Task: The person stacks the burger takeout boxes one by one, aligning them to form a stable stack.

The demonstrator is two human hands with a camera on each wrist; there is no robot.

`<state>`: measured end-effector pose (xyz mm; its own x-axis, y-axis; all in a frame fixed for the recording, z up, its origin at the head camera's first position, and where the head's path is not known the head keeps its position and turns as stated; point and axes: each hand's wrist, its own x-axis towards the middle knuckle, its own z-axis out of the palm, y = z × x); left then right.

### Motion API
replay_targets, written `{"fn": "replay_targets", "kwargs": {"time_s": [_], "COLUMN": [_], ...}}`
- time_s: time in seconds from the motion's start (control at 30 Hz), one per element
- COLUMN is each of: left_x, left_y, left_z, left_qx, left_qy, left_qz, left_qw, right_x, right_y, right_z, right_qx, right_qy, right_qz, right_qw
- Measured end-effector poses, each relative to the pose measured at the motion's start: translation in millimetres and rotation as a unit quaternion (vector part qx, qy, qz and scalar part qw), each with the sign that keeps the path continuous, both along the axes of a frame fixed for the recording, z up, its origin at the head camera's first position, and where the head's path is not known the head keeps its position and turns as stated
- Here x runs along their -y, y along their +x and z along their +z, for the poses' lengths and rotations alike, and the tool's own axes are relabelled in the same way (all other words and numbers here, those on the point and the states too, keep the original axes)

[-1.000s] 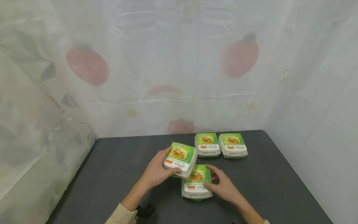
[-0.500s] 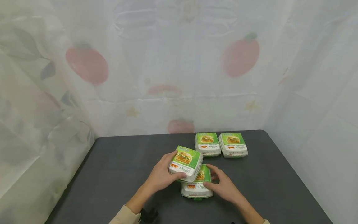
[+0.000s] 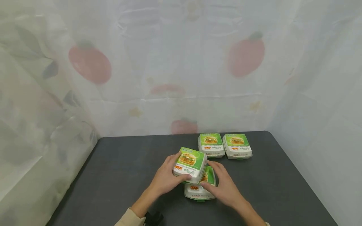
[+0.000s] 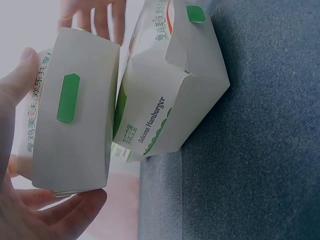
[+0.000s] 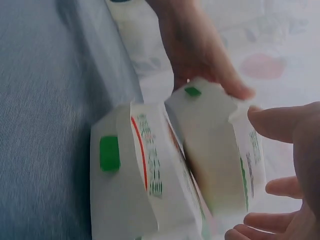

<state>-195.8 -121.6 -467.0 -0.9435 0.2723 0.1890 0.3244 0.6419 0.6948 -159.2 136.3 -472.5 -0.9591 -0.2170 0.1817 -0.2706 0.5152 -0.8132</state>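
Note:
My left hand (image 3: pixel 165 175) grips a green-and-white hamburger box (image 3: pixel 189 163) by its left side, thumb across the near edge. That box is slightly turned, raised over a second hamburger box (image 3: pixel 199 194) on the table, and overlaps its upper left part. In the left wrist view, the held box (image 4: pixel 75 115) shows a white side with a green tab. My right hand (image 3: pixel 226 186) is beside the right side of both boxes. In the right wrist view its thumb (image 5: pixel 280 125) and fingers are spread near the corner of the held box (image 5: pixel 212 150).
Two more matching hamburger boxes stand side by side at the back: one on the left (image 3: pixel 211 147), one on the right (image 3: pixel 237 147). The dark table (image 3: pixel 118 169) ends against a pale curtain (image 3: pixel 135 69) printed with fruit.
My left hand has brought the held box to the right and slightly nearer, over the lower box. My right hand has shifted from the lower box up toward the held box.

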Motion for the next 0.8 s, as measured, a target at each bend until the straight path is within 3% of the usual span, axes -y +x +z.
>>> {"fn": "replay_targets", "kwargs": {"time_s": [0.33,0.57,0.8], "left_x": [-1,-3,-8], "left_y": [5.9,12.6,18.1], "left_z": [-2.9,-1.8,0.1], "left_qx": [-0.016,-0.028,-0.039], "left_qy": [-0.004,0.027,0.079], "left_qz": [-0.010,-0.038,-0.054], "left_qw": [0.9998,0.9985,0.9947], "right_x": [12,8,-7], "right_y": [-0.8,-2.4,-4.8], "right_z": [-0.1,3.0,6.7], "right_qx": [0.017,0.010,0.004], "right_qy": [-0.060,-0.107,-0.128], "right_qz": [0.021,0.019,0.042], "right_qw": [0.998,0.994,0.991]}}
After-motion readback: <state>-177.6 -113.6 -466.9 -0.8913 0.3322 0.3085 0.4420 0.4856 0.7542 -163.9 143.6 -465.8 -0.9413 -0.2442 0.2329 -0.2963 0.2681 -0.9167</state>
